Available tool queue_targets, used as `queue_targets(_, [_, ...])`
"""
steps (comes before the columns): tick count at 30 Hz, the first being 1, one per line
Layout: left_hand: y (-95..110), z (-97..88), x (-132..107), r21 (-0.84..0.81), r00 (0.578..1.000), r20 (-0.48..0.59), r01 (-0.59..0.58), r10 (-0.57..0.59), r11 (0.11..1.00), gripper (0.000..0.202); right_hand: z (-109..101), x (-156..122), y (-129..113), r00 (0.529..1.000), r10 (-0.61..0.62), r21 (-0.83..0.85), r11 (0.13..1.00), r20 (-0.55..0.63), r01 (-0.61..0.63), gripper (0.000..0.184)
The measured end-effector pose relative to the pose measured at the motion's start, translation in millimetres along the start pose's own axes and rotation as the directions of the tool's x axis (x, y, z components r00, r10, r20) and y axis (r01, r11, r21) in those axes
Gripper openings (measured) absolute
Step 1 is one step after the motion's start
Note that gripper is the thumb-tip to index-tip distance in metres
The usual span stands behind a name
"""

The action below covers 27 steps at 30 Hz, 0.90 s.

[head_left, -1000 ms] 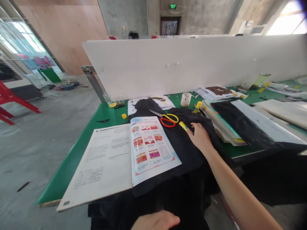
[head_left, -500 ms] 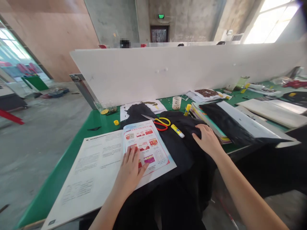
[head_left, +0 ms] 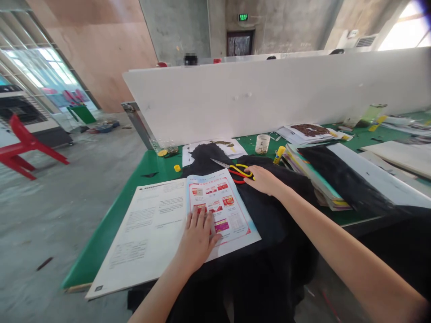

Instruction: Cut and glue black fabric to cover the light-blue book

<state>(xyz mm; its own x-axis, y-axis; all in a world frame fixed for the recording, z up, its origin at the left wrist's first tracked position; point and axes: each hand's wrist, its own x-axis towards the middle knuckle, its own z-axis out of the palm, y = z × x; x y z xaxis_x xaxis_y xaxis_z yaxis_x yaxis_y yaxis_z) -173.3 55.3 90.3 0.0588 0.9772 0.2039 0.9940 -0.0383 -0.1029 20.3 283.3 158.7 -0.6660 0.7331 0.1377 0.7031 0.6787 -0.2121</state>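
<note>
The left hand (head_left: 198, 235) lies flat, fingers spread, on the colour-printed right page of the open booklet (head_left: 151, 224), apparently pinning it so the page keeps down and the booklet does not slide on the black cloth (head_left: 269, 215) under its right edge. The right hand (head_left: 264, 179) reaches across that cloth and covers the yellow-and-red handles of the scissors (head_left: 235, 169), fingers curled over the loops; whether they have closed is unclear. The scissors rest on the cloth on the green table (head_left: 134, 179), blades pointing left, a yellow glue stick (head_left: 279, 154) just beyond
</note>
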Motion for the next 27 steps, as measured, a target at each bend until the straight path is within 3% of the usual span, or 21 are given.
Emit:
queue_targets(5, [-6, -20.2, 9, -0.054, 0.998, 0.059, 0.000, 0.003, 0.999, 0.058, 20, 51, -6, 0.988, 0.031, -0.133, 0.991, 0.154, -0.011, 0.039])
queue_targets(8, [-22, -34.3, 21, -0.129, 0.991, 0.119, -0.041, 0.056, 0.991, 0.044, 30, 67, -8, 0.980, 0.088, -0.186, 0.981, 0.177, -0.055, 0.042])
queue_targets(11, [-44, -36.8, 38, -0.178, 0.984, 0.152, -0.070, 0.098, 0.982, 0.032, 34, 76, -8, 0.970, 0.139, -0.215, 0.972, 0.197, -0.096, 0.043])
queue_targets(17, [-81, 1.8, 79, -0.063, 1.000, -0.022, 0.012, -0.014, 0.998, 0.043, 34, 93, -2, 0.951, 0.169, -0.221, 0.969, 0.260, -0.112, 0.036])
queue_targets(22, [-89, 33.7, 100, -0.015, 0.998, 0.015, 0.057, -0.057, 0.998, 0.062, 32, 97, 5, 0.951, 0.145, -0.216, 0.973, 0.272, -0.086, 0.039])
queue_targets(27, [-84, 41.7, 101, 0.064, 0.998, 0.020, 0.061, -0.062, 0.996, 0.067, 36, 98, 11, 0.955, 0.153, -0.211, 0.972, 0.254, -0.100, 0.044])
